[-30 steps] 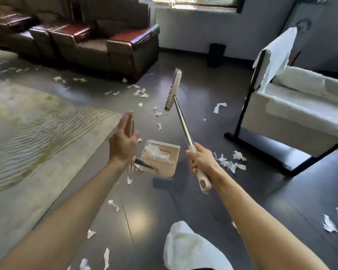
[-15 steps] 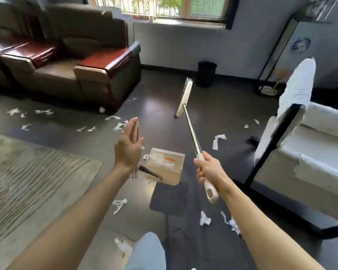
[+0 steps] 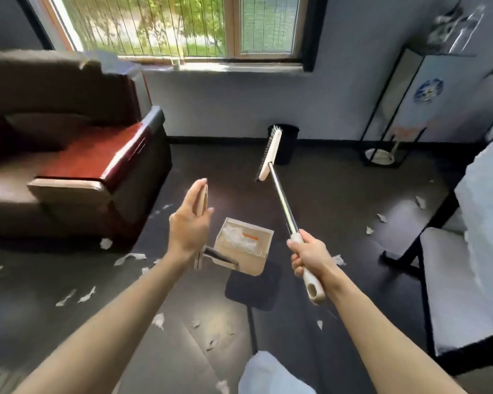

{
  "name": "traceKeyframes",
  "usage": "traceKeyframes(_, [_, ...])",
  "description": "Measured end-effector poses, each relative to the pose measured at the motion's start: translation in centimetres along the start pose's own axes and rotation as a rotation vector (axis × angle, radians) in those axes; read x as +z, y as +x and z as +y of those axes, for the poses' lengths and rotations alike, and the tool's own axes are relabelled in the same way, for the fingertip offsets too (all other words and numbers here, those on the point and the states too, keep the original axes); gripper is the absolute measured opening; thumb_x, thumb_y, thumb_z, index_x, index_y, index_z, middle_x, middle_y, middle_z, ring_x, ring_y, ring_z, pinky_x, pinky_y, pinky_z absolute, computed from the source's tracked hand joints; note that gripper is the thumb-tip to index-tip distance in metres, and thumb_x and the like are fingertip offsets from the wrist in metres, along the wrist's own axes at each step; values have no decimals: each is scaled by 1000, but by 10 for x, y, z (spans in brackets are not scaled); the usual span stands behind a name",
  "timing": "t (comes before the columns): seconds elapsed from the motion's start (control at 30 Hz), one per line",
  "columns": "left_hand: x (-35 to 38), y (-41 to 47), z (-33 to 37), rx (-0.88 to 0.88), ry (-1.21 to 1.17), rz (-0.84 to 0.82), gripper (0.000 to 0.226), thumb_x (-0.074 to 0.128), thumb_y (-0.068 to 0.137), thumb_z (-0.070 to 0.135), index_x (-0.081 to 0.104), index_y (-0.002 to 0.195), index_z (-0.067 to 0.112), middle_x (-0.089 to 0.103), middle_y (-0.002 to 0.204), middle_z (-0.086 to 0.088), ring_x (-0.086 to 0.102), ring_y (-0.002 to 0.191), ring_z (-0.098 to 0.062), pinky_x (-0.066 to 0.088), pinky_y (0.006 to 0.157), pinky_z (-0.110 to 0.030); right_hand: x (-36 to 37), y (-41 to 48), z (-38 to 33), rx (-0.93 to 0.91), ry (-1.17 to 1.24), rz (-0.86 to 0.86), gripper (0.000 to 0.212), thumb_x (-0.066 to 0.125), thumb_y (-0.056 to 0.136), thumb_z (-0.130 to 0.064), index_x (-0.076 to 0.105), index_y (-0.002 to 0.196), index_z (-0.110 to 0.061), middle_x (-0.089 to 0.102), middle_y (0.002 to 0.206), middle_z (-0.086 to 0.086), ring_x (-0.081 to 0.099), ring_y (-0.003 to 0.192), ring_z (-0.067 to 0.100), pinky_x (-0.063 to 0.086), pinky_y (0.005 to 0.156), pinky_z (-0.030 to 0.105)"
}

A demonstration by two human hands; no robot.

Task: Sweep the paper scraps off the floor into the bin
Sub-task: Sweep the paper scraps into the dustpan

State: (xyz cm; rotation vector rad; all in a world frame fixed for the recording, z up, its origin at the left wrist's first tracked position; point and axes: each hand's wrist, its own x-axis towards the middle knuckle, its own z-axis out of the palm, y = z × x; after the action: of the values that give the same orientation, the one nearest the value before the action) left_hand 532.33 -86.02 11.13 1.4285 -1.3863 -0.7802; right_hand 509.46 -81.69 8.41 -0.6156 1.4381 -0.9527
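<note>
Carry-to-bin step. Your left grip [image 3: 190,226] pinches the upright handle of the beige plastic long-handled dustpan [image 3: 244,245] between the thumb and nearly straight fingers. The pan hangs above the dark floor [image 3: 339,194] with white paper scraps [image 3: 234,233] inside. Your right grip [image 3: 310,255] is curled tightly round the white end of the chrome-shafted broom [image 3: 281,194], whose cream head is raised off the floor. The black cylindrical bin [image 3: 291,143] stands well ahead by the wall, partly hidden behind the broom head. The next move likely calls for walking up, keeping the pan level and tipping it over the rim. Loose scraps [image 3: 130,256] lie on the floor, so more sweeping is due. The pan's load is blurred, and the bin's contents cannot be seen.
</note>
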Motion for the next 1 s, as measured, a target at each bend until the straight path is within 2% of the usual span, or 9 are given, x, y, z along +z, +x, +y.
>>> traceKeyframes(0.23, [49, 249, -24, 68, 26, -3, 60, 62, 88, 7, 45, 138, 36, 51, 125, 19, 59, 115, -22, 50, 96, -47, 50, 210, -116, -32, 82, 70, 59, 47, 99, -6, 25, 151, -24, 35, 58, 0, 34, 33, 1, 31, 31, 14])
traceKeyframes(0.37, [79, 379, -18, 107, -4, -43, 60, 59, 89, 0, 43, 142, 25, 49, 136, 13, 45, 127, -3, 35, 101, -7, 72, 308, -191, -44, 88, 105, 52, 48, 99, -7, 33, 146, -22, 36, 57, -1, 35, 34, 1, 31, 31, 15])
traceKeyframes(0.5, [99, 503, -23, 138, -21, -56, 61, 61, 88, 2, 45, 140, 31, 50, 137, 16, 51, 124, -10, 47, 101, -44, 90, 391, -258, -66, 101, 127, 13, 47, 99, -7, 46, 101, -20, 34, 54, -3, 32, 35, 1, 30, 31, 15])
traceKeyframes(0.57, [112, 564, -31, 140, -53, -68, 62, 61, 88, 3, 45, 140, 33, 48, 134, 22, 48, 127, -5, 43, 105, -43, 98, 433, -285, -71, 94, 152, 17, 46, 99, -8, 46, 86, -19, 34, 54, -3, 32, 36, 2, 29, 31, 15])
traceKeyframes(0.67, [133, 653, -41, 198, -29, -90, 60, 62, 89, 6, 44, 139, 35, 50, 136, 17, 55, 122, -17, 48, 100, -45, 114, 501, -317, -86, 117, 194, 14, 46, 100, -9, 49, 90, -18, 34, 55, -2, 32, 37, 3, 29, 31, 15])
traceKeyframes(0.77, [155, 733, -48, 248, -17, -147, 59, 60, 91, 6, 42, 142, 31, 49, 138, 13, 50, 126, -14, 40, 104, -17, 130, 557, -347, -90, 162, 243, 11, 46, 100, -9, 54, 98, -16, 33, 58, -1, 32, 37, 2, 29, 31, 15])
traceKeyframes(0.83, [172, 782, -45, 309, -26, -197, 59, 57, 91, 0, 41, 143, 23, 45, 141, 8, 42, 131, -11, 29, 93, 4, 137, 588, -368, -102, 190, 281, 18, 47, 100, -8, 38, 115, -12, 33, 58, -1, 32, 37, 2, 29, 32, 15])
traceKeyframes(0.9, [192, 821, -42, 343, -32, -244, 59, 53, 91, -8, 41, 143, 17, 43, 145, -1, 38, 133, -11, 28, 86, 8, 137, 608, -389, -95, 207, 320, 33, 47, 99, -8, 18, 115, -14, 33, 58, -1, 31, 38, 3, 28, 32, 15])
traceKeyframes(1.0, [225, 871, -36, 444, 43, -291, 61, 54, 90, -9, 39, 144, 15, 45, 143, -6, 39, 127, -7, 32, 92, 0, 129, 642, -417, -98, 233, 363, 35, 47, 98, -6, 18, 116, -13, 32, 54, -3, 30, 37, 3, 27, 32, 16])
